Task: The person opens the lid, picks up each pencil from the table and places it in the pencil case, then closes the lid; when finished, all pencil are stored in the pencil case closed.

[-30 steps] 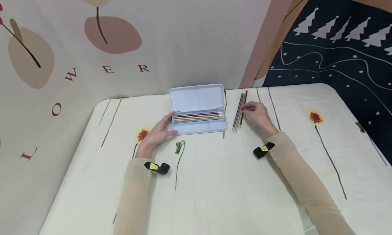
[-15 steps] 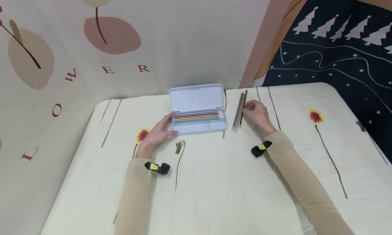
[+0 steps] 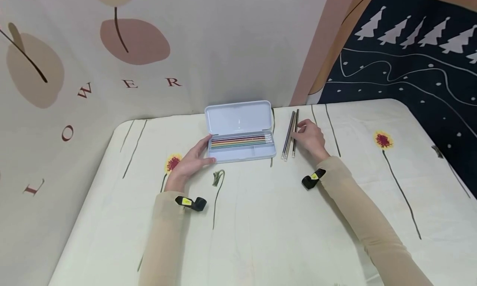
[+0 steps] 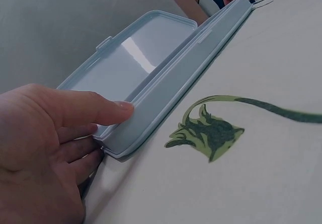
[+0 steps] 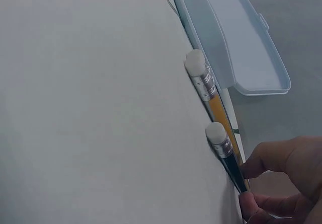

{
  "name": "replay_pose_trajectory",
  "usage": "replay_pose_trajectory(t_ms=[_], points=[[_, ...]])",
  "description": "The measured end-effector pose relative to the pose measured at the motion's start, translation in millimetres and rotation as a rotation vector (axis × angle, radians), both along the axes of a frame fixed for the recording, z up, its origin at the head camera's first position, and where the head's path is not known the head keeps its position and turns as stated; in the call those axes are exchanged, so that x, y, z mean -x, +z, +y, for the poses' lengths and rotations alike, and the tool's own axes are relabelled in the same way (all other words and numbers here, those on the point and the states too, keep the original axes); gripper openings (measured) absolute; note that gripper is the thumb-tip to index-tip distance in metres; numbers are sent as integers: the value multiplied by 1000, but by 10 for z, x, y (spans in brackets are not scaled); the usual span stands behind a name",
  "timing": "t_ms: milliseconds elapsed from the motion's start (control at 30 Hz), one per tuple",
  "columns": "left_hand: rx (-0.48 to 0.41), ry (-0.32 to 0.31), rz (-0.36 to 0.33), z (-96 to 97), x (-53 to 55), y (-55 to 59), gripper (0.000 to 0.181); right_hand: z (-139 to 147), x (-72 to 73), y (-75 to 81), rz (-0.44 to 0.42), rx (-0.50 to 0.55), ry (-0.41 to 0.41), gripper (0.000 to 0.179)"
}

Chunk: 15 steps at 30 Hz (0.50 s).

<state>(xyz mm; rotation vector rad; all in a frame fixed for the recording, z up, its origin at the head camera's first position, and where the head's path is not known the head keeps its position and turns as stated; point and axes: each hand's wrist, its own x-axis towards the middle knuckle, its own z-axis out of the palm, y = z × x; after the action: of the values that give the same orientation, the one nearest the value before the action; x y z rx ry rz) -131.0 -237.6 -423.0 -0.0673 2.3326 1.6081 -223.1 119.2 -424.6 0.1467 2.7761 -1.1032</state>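
A pale blue pencil case [image 3: 234,155] lies with its lid raised, several coloured pencils [image 3: 238,141] in its back compartment. My left hand [image 3: 190,165] grips the case's left end, thumb [image 4: 108,110] on the front wall and the other fingers around the corner. Right of the case, my right hand [image 3: 311,140] pinches a dark pencil [image 5: 234,169] between its fingers. Beside it lies a small bunch of pencils [image 3: 287,138], white erasers toward me. An orange-yellow one [image 5: 220,114] shows close by in the right wrist view.
A white cloth printed with flowers [image 3: 383,140] covers the table [image 3: 268,219]. Behind the case hangs a pale printed curtain [image 3: 231,46], and a dark cloth with white trees [image 3: 406,66] hangs at the right. The raised lid [image 3: 238,117] stands near the table's back edge.
The dark pencil has shifted right, its eraser end now apart from the bunch. My right hand has turned slightly at the pencils. My left hand stays on the case.
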Motion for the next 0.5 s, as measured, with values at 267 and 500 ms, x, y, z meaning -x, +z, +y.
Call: replay_pose_trajectory(t_ms=[267, 500], points=[[5, 3, 4, -18, 11, 13, 85, -15, -9, 23, 7, -20, -3, 45], [8, -7, 2, -20, -4, 11, 85, 49, -61, 34, 29, -47, -2, 41]])
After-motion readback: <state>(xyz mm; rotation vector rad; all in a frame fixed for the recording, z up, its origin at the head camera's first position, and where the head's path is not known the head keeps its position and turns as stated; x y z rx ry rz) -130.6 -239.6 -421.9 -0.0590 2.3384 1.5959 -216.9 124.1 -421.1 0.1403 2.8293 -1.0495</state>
